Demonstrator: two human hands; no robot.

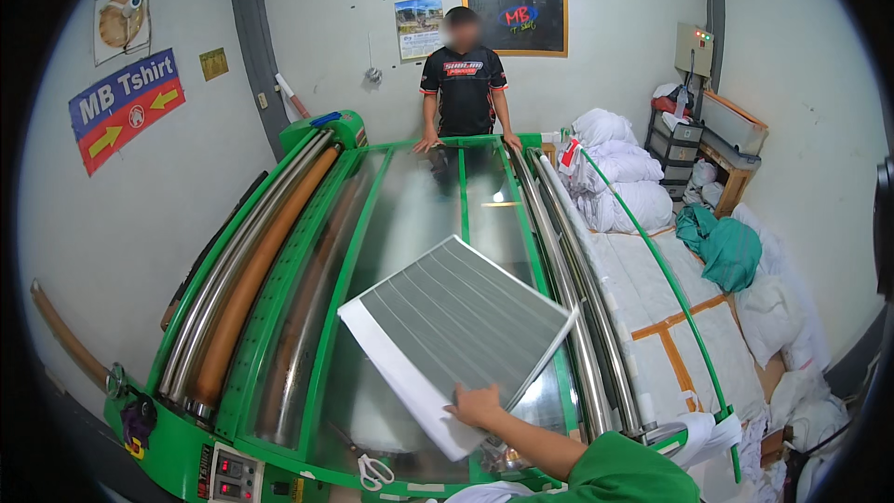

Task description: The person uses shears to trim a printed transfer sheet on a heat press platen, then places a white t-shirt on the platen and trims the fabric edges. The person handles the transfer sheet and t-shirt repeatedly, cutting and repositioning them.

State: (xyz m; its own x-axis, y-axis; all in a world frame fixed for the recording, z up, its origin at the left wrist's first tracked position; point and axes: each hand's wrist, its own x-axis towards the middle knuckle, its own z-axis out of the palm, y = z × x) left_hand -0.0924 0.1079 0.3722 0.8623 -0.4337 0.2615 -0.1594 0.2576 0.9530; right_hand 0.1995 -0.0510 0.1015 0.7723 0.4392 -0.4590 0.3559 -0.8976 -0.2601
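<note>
My right hand [477, 406] reaches in from the lower right in a green sleeve [626, 470]. It lies on top of a stack of large sheets [470, 312] near their close edge, fingers apart. The top sheet is dark grey-green with thin pale stripes and a broad white border along its left side. Set askew, the stack lies over the glass-like top [372, 354] of a green roller machine and reaches toward its right-hand rollers. White-handled scissors [375, 473] rest at the machine's near edge, left of the stack. My left hand is out of view.
Across the machine a person [463, 84] stands with both hands on its far edge. Metal rollers [568, 317] flank it at right, an orange-brown roller [265, 270] at left. A control box [233, 473] sits at near left. White cloth bundles [615, 168] and a green cloth [722, 247] lie right.
</note>
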